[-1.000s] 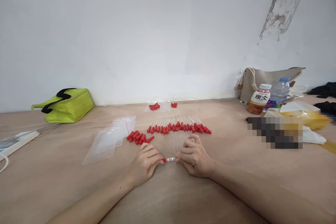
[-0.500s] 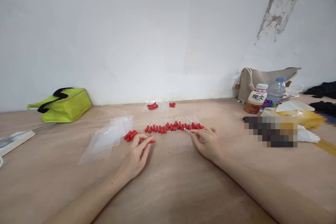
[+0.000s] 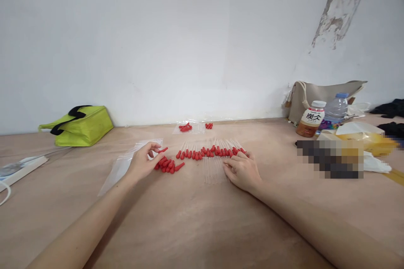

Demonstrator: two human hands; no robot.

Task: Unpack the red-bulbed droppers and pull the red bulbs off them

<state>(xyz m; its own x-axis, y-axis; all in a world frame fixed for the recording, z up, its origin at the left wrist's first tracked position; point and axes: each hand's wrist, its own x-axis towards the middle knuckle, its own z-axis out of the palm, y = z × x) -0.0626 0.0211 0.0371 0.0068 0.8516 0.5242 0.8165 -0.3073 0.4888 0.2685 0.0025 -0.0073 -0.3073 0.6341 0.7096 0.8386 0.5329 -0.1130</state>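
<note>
Red rubber dropper bulbs (image 3: 168, 165) lie in a small pile at left of centre. Just above the pile is my left hand (image 3: 143, 159), its thumb and fingertips closed at one end of a single red bulb (image 3: 163, 150). In the middle, a row of droppers (image 3: 197, 154) lies with red bulbs toward me and pale stems pointing away. Loose clear tubes (image 3: 211, 170) lie side by side in front of that row. My right hand (image 3: 242, 171) rests at their right end, fingers curled together; what is between them is hidden.
Clear plastic bags (image 3: 118, 170) are stacked at left, partly under my left hand. Behind the row lies a bag with red bulbs (image 3: 185, 127). A lime-green bag (image 3: 90, 128) and power strip (image 3: 30, 168) sit left. Right are a drink bottle (image 3: 311, 119), water bottle (image 3: 339, 107) and beige bag (image 3: 325, 92).
My left hand has moved left and back, uncovering more of the bulb pile, with one bulb at its fingertips. My right fingers have curled in; the thin tube they pinched no longer shows clearly.
</note>
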